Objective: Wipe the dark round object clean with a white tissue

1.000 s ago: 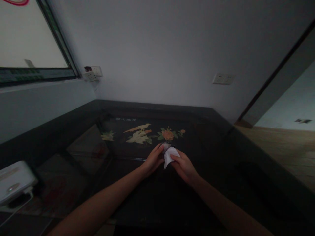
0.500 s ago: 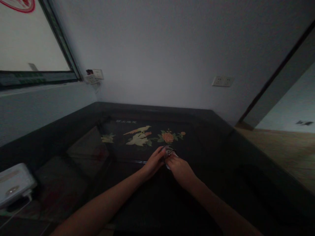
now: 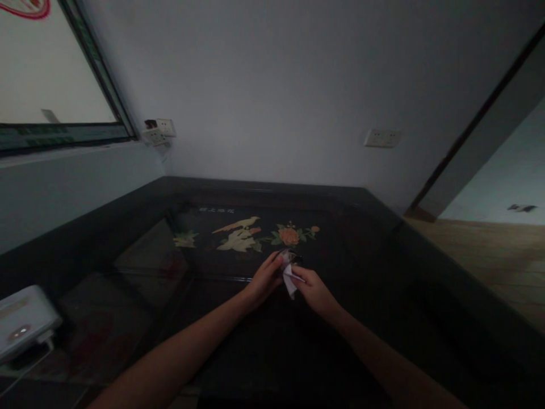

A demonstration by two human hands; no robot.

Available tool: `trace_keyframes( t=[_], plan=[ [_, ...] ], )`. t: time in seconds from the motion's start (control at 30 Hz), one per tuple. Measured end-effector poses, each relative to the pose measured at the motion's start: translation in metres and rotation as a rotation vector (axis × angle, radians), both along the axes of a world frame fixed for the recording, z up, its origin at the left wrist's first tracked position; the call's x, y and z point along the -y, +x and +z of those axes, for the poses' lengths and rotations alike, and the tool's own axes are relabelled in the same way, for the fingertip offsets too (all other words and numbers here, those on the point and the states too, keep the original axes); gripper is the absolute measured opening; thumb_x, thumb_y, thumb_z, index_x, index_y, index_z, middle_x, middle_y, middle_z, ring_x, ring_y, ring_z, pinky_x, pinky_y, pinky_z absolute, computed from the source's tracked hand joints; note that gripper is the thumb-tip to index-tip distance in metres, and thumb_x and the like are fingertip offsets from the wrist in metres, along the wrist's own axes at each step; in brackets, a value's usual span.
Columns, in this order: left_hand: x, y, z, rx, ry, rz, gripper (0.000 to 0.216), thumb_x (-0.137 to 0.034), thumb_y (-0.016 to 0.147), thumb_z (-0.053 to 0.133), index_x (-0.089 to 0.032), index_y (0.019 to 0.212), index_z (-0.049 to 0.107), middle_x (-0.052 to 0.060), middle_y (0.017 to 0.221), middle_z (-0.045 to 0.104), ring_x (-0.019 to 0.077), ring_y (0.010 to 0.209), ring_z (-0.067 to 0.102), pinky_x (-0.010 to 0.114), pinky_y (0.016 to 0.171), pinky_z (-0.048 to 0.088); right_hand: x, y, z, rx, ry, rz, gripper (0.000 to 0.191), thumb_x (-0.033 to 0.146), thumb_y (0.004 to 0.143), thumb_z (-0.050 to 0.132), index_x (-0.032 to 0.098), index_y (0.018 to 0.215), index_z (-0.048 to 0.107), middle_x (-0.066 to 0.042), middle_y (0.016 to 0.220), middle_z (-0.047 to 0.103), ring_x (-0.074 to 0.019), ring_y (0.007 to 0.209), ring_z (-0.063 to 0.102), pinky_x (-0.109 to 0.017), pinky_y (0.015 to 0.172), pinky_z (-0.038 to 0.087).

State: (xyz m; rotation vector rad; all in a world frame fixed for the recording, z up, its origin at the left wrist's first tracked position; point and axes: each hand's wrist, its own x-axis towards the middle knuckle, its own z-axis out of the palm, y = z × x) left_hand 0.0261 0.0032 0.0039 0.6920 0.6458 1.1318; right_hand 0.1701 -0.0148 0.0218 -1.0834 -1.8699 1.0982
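My left hand [image 3: 263, 280] and my right hand [image 3: 314, 291] meet over a dark glass-topped table [image 3: 383, 267]. Between their fingertips is a small white folded paper [image 3: 290, 279], pinched from both sides. The fingers of both hands are closed on it. A small dark, shiny bit shows at the paper's top edge; I cannot make out what it is. Under the glass just beyond the hands lies a painted panel with a bird and an orange flower [image 3: 289, 235].
A white box with a cable [image 3: 23, 321] sits at the table's left edge. A window [image 3: 46, 68] is on the left wall, sockets [image 3: 158, 130] in the corner and a socket plate [image 3: 382, 137] on the back wall. A doorway and wooden floor [image 3: 489, 250] are to the right.
The white paper showed wide a second ago, was nearly hidden between the fingers half a second ago, and now shows again as a narrower folded piece. The hands stay in place.
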Motion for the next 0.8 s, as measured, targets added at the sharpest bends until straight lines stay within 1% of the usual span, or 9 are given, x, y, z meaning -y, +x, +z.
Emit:
trace_keyframes(
  t=[0.1, 0.17, 0.3, 0.4, 0.53, 0.6, 0.67, 0.73, 0.8],
  plan=[
    [0.000, 0.000, 0.000, 0.013, -0.008, 0.001, 0.033, -0.037, 0.072, 0.073, -0.020, 0.099, 0.061, 0.005, 0.100, 0.064, 0.0175, 0.092, 0.059, 0.027, 0.078, 0.046, -0.003, -0.005, -0.005, -0.398, -0.245, -0.060, 0.028, 0.022, 0.080, 0.047, 0.013, 0.102, 0.062, -0.008, 0.085, 0.067, -0.0197, 0.077, 0.061, -0.031, 0.072, 0.048],
    [0.000, 0.000, -0.001, 0.010, -0.010, 0.001, 0.033, -0.037, 0.073, 0.072, -0.020, 0.099, 0.060, 0.005, 0.101, 0.064, 0.0176, 0.093, 0.059, 0.027, 0.077, 0.046, -0.002, -0.008, -0.007, -0.563, -0.341, -0.082, 0.033, 0.022, 0.078, 0.049, 0.013, 0.108, 0.061, -0.010, 0.090, 0.067, -0.0212, 0.080, 0.062, -0.033, 0.074, 0.049],
    [-0.001, -0.001, -0.002, 0.007, 0.005, -0.014, 0.030, -0.038, 0.074, 0.071, -0.020, 0.095, 0.060, 0.004, 0.098, 0.064, 0.0175, 0.091, 0.059, 0.027, 0.076, 0.047, -0.001, -0.010, -0.009, -0.593, -0.361, -0.075, 0.034, 0.022, 0.077, 0.051, 0.013, 0.108, 0.060, -0.010, 0.093, 0.067, -0.0217, 0.084, 0.062, -0.033, 0.077, 0.049],
    [-0.001, -0.001, -0.001, 0.020, 0.008, -0.013, 0.030, -0.038, 0.074, 0.071, -0.020, 0.095, 0.060, 0.004, 0.097, 0.063, 0.0174, 0.090, 0.059, 0.027, 0.076, 0.047, -0.002, -0.005, -0.006, -0.417, -0.254, -0.046, 0.028, 0.024, 0.080, 0.050, 0.013, 0.103, 0.061, -0.007, 0.089, 0.066, -0.0190, 0.080, 0.061, -0.030, 0.074, 0.048],
    [0.000, -0.001, 0.001, 0.008, 0.006, 0.000, 0.032, -0.038, 0.072, 0.072, -0.020, 0.096, 0.060, 0.004, 0.099, 0.063, 0.0181, 0.093, 0.059, 0.028, 0.078, 0.046, -0.002, 0.005, 0.002, 0.108, 0.056, 0.054, 0.019, 0.018, 0.085, 0.044, 0.014, 0.084, 0.063, -0.005, 0.078, 0.066, -0.0174, 0.073, 0.059, -0.026, 0.067, 0.046],
    [0.002, 0.000, 0.002, -0.013, -0.003, 0.000, 0.035, -0.038, 0.070, 0.074, -0.020, 0.097, 0.061, 0.004, 0.100, 0.064, 0.0186, 0.095, 0.059, 0.028, 0.079, 0.046, 0.000, 0.007, 0.005, 0.361, 0.239, 0.093, 0.023, 0.011, 0.084, 0.041, 0.013, 0.088, 0.064, -0.008, 0.087, 0.069, -0.0190, 0.081, 0.062, -0.029, 0.075, 0.047],
    [0.002, 0.000, 0.003, -0.031, -0.002, -0.013, 0.037, -0.038, 0.069, 0.075, -0.020, 0.099, 0.062, 0.005, 0.102, 0.064, 0.0188, 0.098, 0.058, 0.027, 0.080, 0.044, 0.001, 0.007, 0.005, 0.559, 0.417, 0.103, 0.031, 0.006, 0.084, 0.039, 0.013, 0.101, 0.064, -0.013, 0.104, 0.069, -0.0217, 0.096, 0.063, -0.034, 0.088, 0.047],
    [0.002, 0.000, 0.003, -0.045, 0.005, -0.024, 0.038, -0.038, 0.069, 0.075, -0.020, 0.100, 0.063, 0.006, 0.102, 0.065, 0.0187, 0.098, 0.058, 0.025, 0.079, 0.043, 0.001, 0.005, 0.001, 0.703, 0.566, 0.090, 0.036, 0.004, 0.083, 0.039, 0.011, 0.109, 0.063, -0.016, 0.114, 0.066, -0.0241, 0.108, 0.059, -0.038, 0.097, 0.044],
    [0.002, 0.000, 0.002, -0.056, 0.011, -0.026, 0.037, -0.038, 0.070, 0.074, -0.020, 0.100, 0.063, 0.007, 0.103, 0.065, 0.0188, 0.098, 0.058, 0.024, 0.077, 0.043, 0.001, 0.003, -0.003, 0.799, 0.653, 0.073, 0.036, 0.004, 0.083, 0.040, 0.010, 0.111, 0.063, -0.018, 0.115, 0.065, -0.0261, 0.112, 0.058, -0.041, 0.100, 0.042]
  ],
)
